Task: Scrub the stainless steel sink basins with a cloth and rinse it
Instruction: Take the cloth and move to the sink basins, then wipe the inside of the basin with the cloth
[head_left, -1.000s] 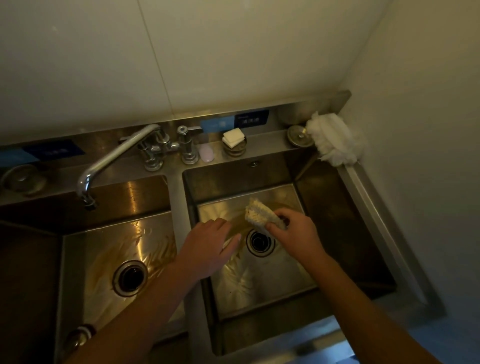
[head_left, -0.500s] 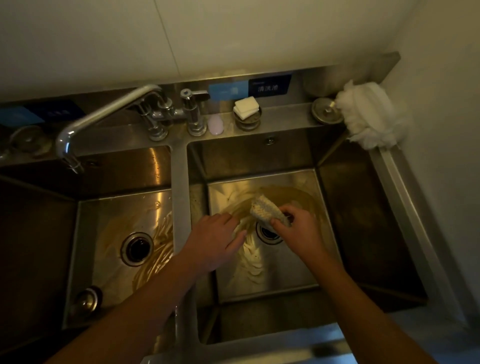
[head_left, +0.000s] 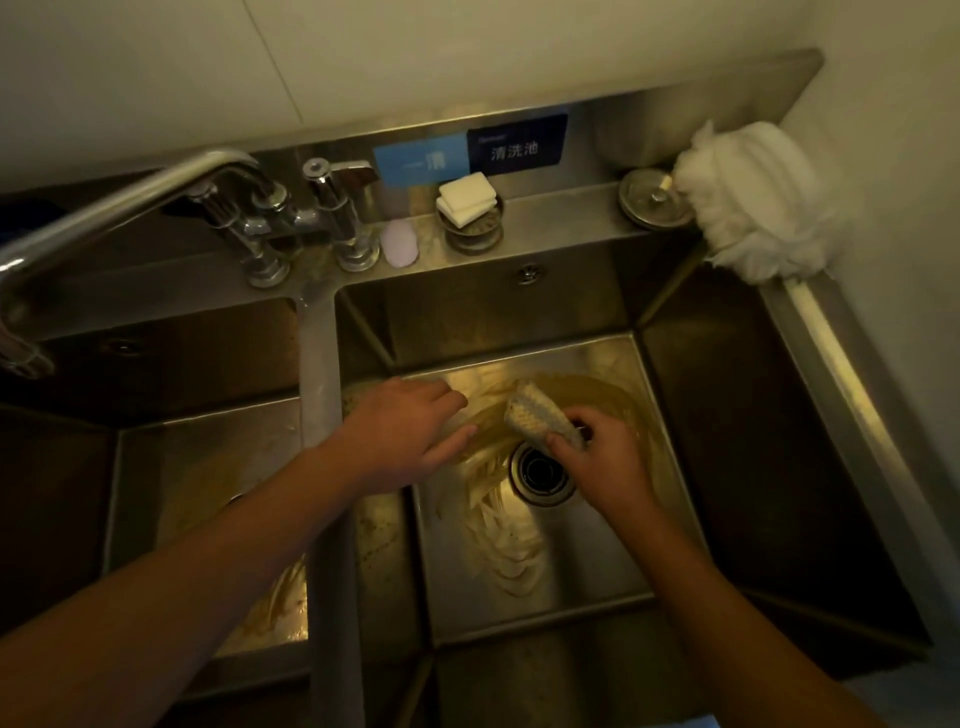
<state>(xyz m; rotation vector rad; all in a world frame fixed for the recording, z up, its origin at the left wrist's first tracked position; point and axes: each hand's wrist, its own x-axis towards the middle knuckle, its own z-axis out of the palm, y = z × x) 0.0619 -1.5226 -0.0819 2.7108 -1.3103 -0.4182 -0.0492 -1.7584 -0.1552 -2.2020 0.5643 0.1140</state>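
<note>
Just ahead of the right hand (head_left: 605, 460), over the drain (head_left: 540, 473) of the right basin (head_left: 753, 467), the cloth (head_left: 540, 418) is held. It is pinched between thumb and curled fingers, free end sticking up and away from the wrist. Contact with the basin floor can't be confirmed from this angle. The left hand (head_left: 405, 431) is flat, fingers straight, nothing held, just beside the cloth on the divider (head_left: 319, 364) side. Whether steel is touched can't be told.

Step judged: scrubbing the right basin floor. Soapy smears (head_left: 498, 540) are seen between the two hands and back toward the wrists.

To be done well:
- The cloth should be flattened under the palm rather than pinched at one end, so more face is put on the steel.
- Overlapping strokes are to be run from beyond the fingertips back toward the drain, then into corners and up the walls.
- The drain ring is to be worked all the way round.
- The left hand is better braced on the divider than kept in the stroke path.
- The left basin (head_left: 156, 364), outboard of the left hand, shows streaks too and is to be covered before rinsing.
- The faucet spout (head_left: 130, 208) is parked over the left basin, well outside the left hand. It would need to be swung across for the rinse.
</note>
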